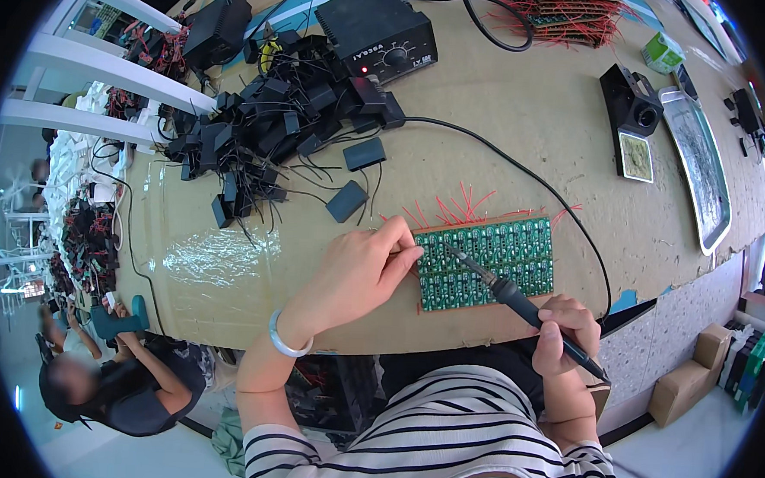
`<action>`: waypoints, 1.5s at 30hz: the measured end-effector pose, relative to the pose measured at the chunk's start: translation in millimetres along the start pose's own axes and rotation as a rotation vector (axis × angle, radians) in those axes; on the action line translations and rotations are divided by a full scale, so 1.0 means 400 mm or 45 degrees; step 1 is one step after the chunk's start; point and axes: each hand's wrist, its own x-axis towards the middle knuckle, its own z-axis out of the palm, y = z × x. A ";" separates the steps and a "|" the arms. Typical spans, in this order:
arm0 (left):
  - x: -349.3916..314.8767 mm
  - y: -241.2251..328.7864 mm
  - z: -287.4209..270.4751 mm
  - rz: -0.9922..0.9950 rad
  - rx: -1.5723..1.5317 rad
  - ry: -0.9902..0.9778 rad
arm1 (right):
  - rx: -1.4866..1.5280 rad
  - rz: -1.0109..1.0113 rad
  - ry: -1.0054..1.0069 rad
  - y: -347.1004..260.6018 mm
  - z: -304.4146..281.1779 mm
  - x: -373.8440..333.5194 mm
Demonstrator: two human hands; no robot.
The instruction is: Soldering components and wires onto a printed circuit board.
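My right hand [565, 333] is closed round the black handle of a soldering iron [517, 303]. The iron slants up and left, its tip at the upper left part of a green circuit board panel [449, 290]. Whether the tip touches the panel I cannot tell. At the panel's left edge my left hand [365, 268] is pinched, thumb against forefinger; anything between them is too small to make out. Red wires [464, 207] stick out past the panel's far edge. Two black box-shaped parts with leads, one [347, 202] nearer and one [365, 154] farther, lie beyond my left hand.
A heap of black leaded parts [276, 117] lies at far left, beside a black soldering station [384, 36]. Its cable [508, 156] curves across the table past the panel. Far right stand a black iron holder [632, 105] and a metal tray [702, 173]. Another person [145, 387] sits at left.
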 end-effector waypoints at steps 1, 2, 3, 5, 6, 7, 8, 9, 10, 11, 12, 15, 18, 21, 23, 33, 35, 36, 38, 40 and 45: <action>-0.006 0.002 -0.005 -0.066 -0.046 -0.059 | 0.001 0.002 0.001 0.000 -0.001 -0.002; -0.010 0.005 -0.006 -0.131 -0.095 -0.119 | -0.012 0.022 -0.004 -0.003 -0.003 -0.005; -0.020 0.004 0.001 -0.132 -0.096 -0.121 | -0.024 0.043 -0.010 -0.005 -0.006 -0.008; -0.045 -0.004 0.022 0.091 -0.169 0.124 | -0.041 0.047 -0.010 -0.009 -0.010 -0.011; -0.051 -0.011 0.029 0.092 -0.171 0.122 | -0.057 0.048 -0.010 -0.011 -0.011 -0.012; -0.055 -0.018 0.036 0.207 -0.047 0.192 | -0.061 0.050 -0.010 -0.013 -0.012 -0.012; -0.063 -0.024 0.041 0.318 0.082 0.265 | -0.054 0.044 -0.010 -0.015 -0.012 -0.012; -0.074 -0.032 0.049 0.316 0.083 0.266 | -0.049 0.039 -0.010 -0.017 -0.012 -0.012; -0.085 -0.040 0.058 0.351 0.176 0.327 | -0.048 0.038 -0.011 -0.019 -0.012 -0.012; -0.094 -0.045 0.063 0.385 0.268 0.387 | -0.043 0.050 -0.006 -0.022 -0.011 -0.014; -0.097 -0.039 0.069 0.384 0.267 0.388 | -0.038 0.062 -0.001 -0.024 -0.010 -0.017; -0.095 -0.020 0.092 0.301 0.265 0.497 | -0.050 0.059 0.002 -0.025 -0.012 -0.026; -0.090 -0.016 0.099 0.347 0.296 0.518 | -0.059 0.054 0.019 -0.031 -0.012 -0.027; -0.102 0.004 0.091 0.336 0.235 0.632 | -0.055 0.044 0.035 -0.033 -0.012 -0.033; -0.125 0.007 0.103 -0.010 -0.891 0.708 | -0.047 0.054 0.030 -0.036 -0.016 -0.034; -0.104 0.044 0.083 0.158 0.150 0.528 | -0.068 0.072 -0.057 -0.039 -0.001 -0.037; -0.101 0.036 0.091 0.183 0.159 0.534 | -0.072 0.092 -0.089 -0.041 -0.004 -0.035; -0.101 0.030 0.095 0.206 0.172 0.541 | -0.072 0.110 -0.123 -0.040 -0.003 -0.035; -0.098 0.020 0.102 0.213 0.179 0.556 | -0.061 0.104 -0.140 -0.034 -0.001 -0.036; -0.097 0.018 0.105 0.221 0.182 0.570 | -0.055 0.099 -0.159 -0.031 0.000 -0.035; -0.090 0.028 0.105 0.135 0.142 0.541 | -0.086 0.094 -0.192 -0.031 0.001 -0.026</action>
